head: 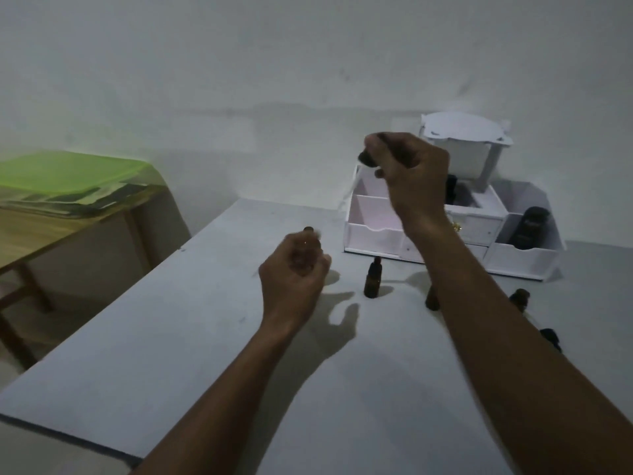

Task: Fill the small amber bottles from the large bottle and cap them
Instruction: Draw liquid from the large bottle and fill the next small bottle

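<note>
A: Far left of the white organizer (pixel 375 234), what's there?
B: A wooden side table (pixel 51 231), well apart from it, with a green-lidded box (pixel 68 169) on top. Blurry.
A: Next?
B: The table (pixel 154 337) carrying the organizer. The left hand (pixel 294 269) is raised over it, left of and nearer than the organizer, fingers curled round a small amber bottle (pixel 308 230). Only the mouth pokes out above the hand.
A: In front of the organizer?
B: A second amber bottle (pixel 372 279) stands upright, just before its front edge, uncapped as far as I can tell.
A: Right hand?
B: The right hand (pixel 411 176) is up over the organizer's left compartments, pinching a dark cap (pixel 366 158). Motion blur, details unclear. The hand and forearm block the organizer's middle.
A: Anything hidden?
B: A third amber bottle (pixel 431 301) in front of the organizer is half covered by the forearm. A dark bottle (pixel 454 190) in the organizer's back middle slot is part hidden by the hand.
A: Further right?
B: A large dark bottle (pixel 529 228) sits in the organizer's right compartment. A fourth small bottle (pixel 519 298) and a small dark item (pixel 551 337) are on the table before the organizer's right end, too blurred to say more.
</note>
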A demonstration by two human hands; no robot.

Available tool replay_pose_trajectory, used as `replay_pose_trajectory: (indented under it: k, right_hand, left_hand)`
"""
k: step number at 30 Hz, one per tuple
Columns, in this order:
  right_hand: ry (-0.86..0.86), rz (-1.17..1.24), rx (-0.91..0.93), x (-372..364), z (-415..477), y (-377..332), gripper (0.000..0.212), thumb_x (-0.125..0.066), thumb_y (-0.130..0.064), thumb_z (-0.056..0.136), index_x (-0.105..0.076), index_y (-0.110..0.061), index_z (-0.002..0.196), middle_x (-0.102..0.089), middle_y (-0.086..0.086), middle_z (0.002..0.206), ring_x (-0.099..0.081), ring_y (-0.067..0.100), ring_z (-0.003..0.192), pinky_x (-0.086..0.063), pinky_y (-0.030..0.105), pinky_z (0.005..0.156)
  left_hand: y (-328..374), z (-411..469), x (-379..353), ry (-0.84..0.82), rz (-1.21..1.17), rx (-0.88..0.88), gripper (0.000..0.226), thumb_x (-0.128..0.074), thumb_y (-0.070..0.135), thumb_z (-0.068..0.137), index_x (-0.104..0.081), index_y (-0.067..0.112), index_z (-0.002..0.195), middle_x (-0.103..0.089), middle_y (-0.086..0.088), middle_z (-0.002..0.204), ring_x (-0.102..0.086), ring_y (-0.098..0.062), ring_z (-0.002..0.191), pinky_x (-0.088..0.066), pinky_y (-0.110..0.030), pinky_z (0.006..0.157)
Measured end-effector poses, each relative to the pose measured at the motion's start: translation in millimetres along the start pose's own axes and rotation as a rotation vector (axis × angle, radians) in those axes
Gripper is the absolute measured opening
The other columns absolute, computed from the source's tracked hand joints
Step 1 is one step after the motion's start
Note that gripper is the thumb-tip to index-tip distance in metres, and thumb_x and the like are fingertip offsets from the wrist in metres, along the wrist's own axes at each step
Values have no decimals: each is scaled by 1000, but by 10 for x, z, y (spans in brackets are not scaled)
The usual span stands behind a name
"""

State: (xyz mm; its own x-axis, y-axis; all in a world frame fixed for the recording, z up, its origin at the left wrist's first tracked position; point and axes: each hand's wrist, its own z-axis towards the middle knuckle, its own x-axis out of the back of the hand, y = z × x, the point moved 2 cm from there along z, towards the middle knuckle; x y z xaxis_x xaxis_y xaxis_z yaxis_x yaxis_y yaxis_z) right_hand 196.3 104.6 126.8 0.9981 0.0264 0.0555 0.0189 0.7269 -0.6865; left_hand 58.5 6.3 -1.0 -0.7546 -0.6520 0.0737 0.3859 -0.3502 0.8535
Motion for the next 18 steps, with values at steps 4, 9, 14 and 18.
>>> replay_pose_trajectory:
  k: [4,9,14,18]
  right_hand:
    - [74,-19,-22,557,-58,29,7,-71,-21,91,-74,-20,97,-75,-8,81,-72,5,72,-56,20,66]
    - [122,-145,-76,1137,-279,312,9,-72,-21,90,-73,-28,94,-73,-16,79,-72,2,74,-60,23,70]
    - [186,-192,-144,1452,-423,548,9,-72,-20,90,-73,-17,98,-75,1,83,-73,2,72,-58,18,71]
    - [216,-195,-148,1520,-442,604,6,-73,-21,90,-72,-21,95,-74,-6,80,-73,5,74,-59,19,74]
  left_hand:
    - [150,-261,-417,-299,-74,160,24,-79,12,87,-73,19,110,-73,11,90,-70,1,85,-55,-12,76]
    - [213,-531,-977,-518,-28,296,48,-80,22,87,-64,23,132,-69,4,123,-63,2,98,-48,-6,74]
    - [272,-602,-1368,-494,-27,411,68,-79,15,88,-48,18,149,-51,-3,152,-52,-19,135,-46,-34,108]
    - [258,-571,-1539,-484,-30,470,72,-81,13,86,-48,19,149,-49,-3,154,-50,-23,138,-46,-39,108]
